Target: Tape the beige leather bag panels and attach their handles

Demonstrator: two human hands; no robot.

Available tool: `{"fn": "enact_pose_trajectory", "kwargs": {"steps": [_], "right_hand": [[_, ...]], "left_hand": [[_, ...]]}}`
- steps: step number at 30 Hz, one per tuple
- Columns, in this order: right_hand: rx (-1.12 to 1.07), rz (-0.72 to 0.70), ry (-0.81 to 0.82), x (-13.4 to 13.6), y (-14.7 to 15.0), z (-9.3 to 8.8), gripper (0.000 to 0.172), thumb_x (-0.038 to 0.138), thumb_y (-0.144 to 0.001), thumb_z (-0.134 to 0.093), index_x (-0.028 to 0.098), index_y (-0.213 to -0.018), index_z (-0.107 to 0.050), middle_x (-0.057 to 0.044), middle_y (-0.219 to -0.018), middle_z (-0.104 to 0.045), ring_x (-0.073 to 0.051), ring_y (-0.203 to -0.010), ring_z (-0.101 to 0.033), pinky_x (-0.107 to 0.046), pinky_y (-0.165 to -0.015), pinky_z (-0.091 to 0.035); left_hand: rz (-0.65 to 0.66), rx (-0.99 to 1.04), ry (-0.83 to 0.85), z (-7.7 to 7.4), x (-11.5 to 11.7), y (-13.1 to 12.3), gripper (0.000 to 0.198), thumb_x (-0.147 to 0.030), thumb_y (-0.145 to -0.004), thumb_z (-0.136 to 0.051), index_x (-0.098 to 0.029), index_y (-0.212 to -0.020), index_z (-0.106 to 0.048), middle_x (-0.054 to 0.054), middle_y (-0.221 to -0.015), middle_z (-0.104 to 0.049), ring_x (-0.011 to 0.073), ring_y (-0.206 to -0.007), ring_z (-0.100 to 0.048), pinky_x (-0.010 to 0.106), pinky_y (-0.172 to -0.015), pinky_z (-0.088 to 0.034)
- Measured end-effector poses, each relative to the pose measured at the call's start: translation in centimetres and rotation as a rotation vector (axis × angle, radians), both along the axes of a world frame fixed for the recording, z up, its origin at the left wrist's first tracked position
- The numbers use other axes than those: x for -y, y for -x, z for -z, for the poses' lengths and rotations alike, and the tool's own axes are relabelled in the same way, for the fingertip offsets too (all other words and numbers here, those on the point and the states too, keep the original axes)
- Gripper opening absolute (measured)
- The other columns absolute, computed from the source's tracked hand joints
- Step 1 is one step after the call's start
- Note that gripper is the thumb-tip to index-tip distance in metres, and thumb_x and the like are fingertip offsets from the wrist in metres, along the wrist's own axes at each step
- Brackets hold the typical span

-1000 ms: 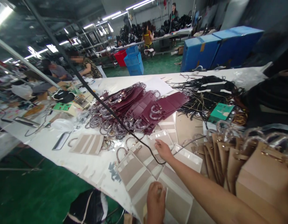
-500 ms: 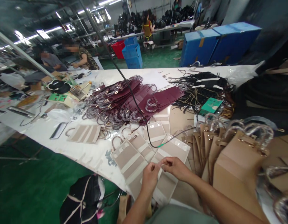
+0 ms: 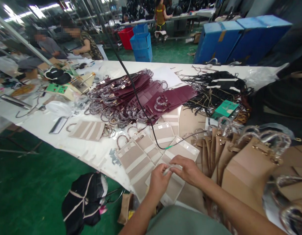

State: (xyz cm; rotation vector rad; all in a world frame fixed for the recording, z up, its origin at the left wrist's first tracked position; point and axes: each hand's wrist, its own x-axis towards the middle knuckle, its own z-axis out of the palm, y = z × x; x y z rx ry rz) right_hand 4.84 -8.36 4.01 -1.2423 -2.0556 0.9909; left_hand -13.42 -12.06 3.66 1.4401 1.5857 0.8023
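My left hand [image 3: 160,180] and my right hand [image 3: 186,169] meet at the near edge of the table, both with fingers pinched. Between the fingertips runs a small pale strip [image 3: 171,166], too small to make out further. Under and beyond the hands lie flat beige bag panels with light stripes; one striped panel [image 3: 133,160] is left of my left hand. Another panel [image 3: 184,148] lies just past my right hand. A beige panel with a curved handle [image 3: 86,130] rests farther left.
Maroon bag pieces with plastic-wrapped handles [image 3: 141,98] are heaped mid-table. Tan bags [image 3: 244,163] stand at the right, near black cords [image 3: 204,94] and a green card [image 3: 225,108]. A black cable [image 3: 131,76] hangs across. A tied black bundle [image 3: 83,199] sits on the floor. People work beyond.
My right hand has moved its fingers closer over the left, and the pale strip shows more clearly between them. The camera has tilted slightly downward.
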Motion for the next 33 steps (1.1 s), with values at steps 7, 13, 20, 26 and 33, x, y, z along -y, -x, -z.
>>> {"fn": "enact_pose_trajectory", "kwargs": {"steps": [7,13,20,26,33], "right_hand": [[0.232,-0.037,-0.046,-2.3,1.1,-0.4,0.014,0.028,-0.089,-0.060,0.026,-0.085,-0.073,-0.003,-0.084,-0.073,-0.022,-0.085,-0.066,-0.034,-0.082,-0.042],[-0.114,0.254,0.309,-5.6,1.2,3.0,0.022,0.037,-0.087,-0.059,0.023,-0.074,-0.070,-0.002,-0.073,-0.069,-0.020,-0.072,-0.063,-0.032,-0.070,-0.046],[-0.239,0.529,0.327,-19.8,0.8,7.1,0.032,0.049,-0.075,-0.066,0.019,-0.084,-0.074,-0.005,-0.084,-0.075,-0.022,-0.078,-0.066,-0.033,-0.075,-0.050],[-0.082,0.504,0.284,-27.1,3.3,12.1,0.024,0.042,-0.076,-0.061,0.021,-0.077,-0.073,-0.002,-0.077,-0.074,-0.020,-0.073,-0.065,-0.031,-0.072,-0.048],[0.107,0.564,0.150,-26.8,3.8,15.0,0.023,0.042,-0.083,-0.060,0.027,-0.094,-0.074,-0.003,-0.092,-0.069,-0.021,-0.084,-0.060,-0.033,-0.078,-0.044]], "left_hand": [[0.148,-0.062,-0.072,0.0,-1.8,0.8,0.017,-0.031,-0.093,-0.057,-0.022,-0.093,-0.072,0.005,-0.090,-0.073,0.0212,-0.086,-0.065,0.031,-0.078,-0.046],[0.127,-0.122,-0.117,1.2,-3.6,0.9,0.027,-0.029,-0.099,-0.046,-0.023,-0.087,-0.069,0.007,-0.085,-0.069,0.0216,-0.084,-0.065,0.031,-0.075,-0.044],[-0.044,0.125,0.210,7.4,-3.4,1.4,0.021,-0.035,-0.092,-0.055,-0.020,-0.086,-0.068,0.004,-0.082,-0.070,0.0217,-0.081,-0.064,0.031,-0.076,-0.046],[-0.022,0.248,0.328,10.4,-3.8,2.5,0.014,-0.029,-0.084,-0.058,-0.020,-0.091,-0.067,0.005,-0.090,-0.071,0.0238,-0.089,-0.064,0.034,-0.083,-0.048],[-0.011,0.242,0.382,11.2,-4.1,2.7,0.018,-0.026,-0.083,-0.057,-0.021,-0.095,-0.069,0.006,-0.093,-0.073,0.0247,-0.092,-0.066,0.036,-0.086,-0.049]]}}
